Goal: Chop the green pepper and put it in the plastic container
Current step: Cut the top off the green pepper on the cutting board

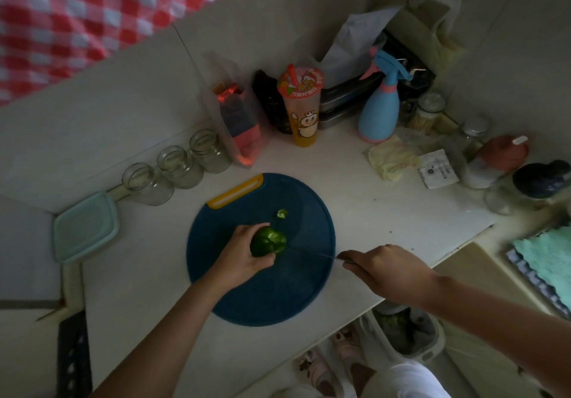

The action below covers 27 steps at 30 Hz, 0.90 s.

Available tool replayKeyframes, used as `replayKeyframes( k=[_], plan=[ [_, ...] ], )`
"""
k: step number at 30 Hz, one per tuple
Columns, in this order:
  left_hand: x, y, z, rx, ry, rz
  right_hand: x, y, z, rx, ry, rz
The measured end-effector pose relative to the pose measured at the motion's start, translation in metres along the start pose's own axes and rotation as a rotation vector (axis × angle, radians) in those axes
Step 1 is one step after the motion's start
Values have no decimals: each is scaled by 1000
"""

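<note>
A green pepper (269, 241) lies on a round dark-blue cutting board (272, 292) with a yellow handle. My left hand (242, 251) grips the pepper from its left side. My right hand (383, 269) holds a knife (312, 251) by the handle; the thin blade points left across the board and its tip reaches the pepper's right side. A small cut-off green piece (281, 213) lies on the board just beyond the pepper. A pale-green lidded plastic container (85, 227) sits on the counter to the left of the board.
Three glass jars (173, 167) line the wall behind the container. A printed cup (301, 107), a blue spray bottle (381, 110), bags, jars and a crumpled cloth (391, 156) crowd the back right. The counter's edge runs close on the right; a bin (404, 332) stands below.
</note>
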<state>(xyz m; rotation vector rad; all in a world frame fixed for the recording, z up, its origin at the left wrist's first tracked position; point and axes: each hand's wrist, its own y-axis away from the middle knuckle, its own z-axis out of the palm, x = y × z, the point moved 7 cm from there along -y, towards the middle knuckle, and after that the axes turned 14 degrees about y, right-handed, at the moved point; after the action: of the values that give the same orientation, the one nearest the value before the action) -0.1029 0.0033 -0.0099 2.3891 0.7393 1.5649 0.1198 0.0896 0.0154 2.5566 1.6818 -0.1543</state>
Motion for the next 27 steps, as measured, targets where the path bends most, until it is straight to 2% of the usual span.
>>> replayKeyframes(
  k=[3, 8, 15, 27],
  plan=[
    [0, -1, 2, -15, 86, 23, 3, 3, 7, -28, 2, 8],
    [-1, -4, 12, -9, 56, 64, 2, 0, 8, -118, 2, 8],
    [-7, -8, 7, 109, 96, 42, 6, 8, 14, -183, 20, 31],
    [-7, -8, 6, 208, 153, 62, 5, 8, 17, -191, 15, 79]
  ],
)
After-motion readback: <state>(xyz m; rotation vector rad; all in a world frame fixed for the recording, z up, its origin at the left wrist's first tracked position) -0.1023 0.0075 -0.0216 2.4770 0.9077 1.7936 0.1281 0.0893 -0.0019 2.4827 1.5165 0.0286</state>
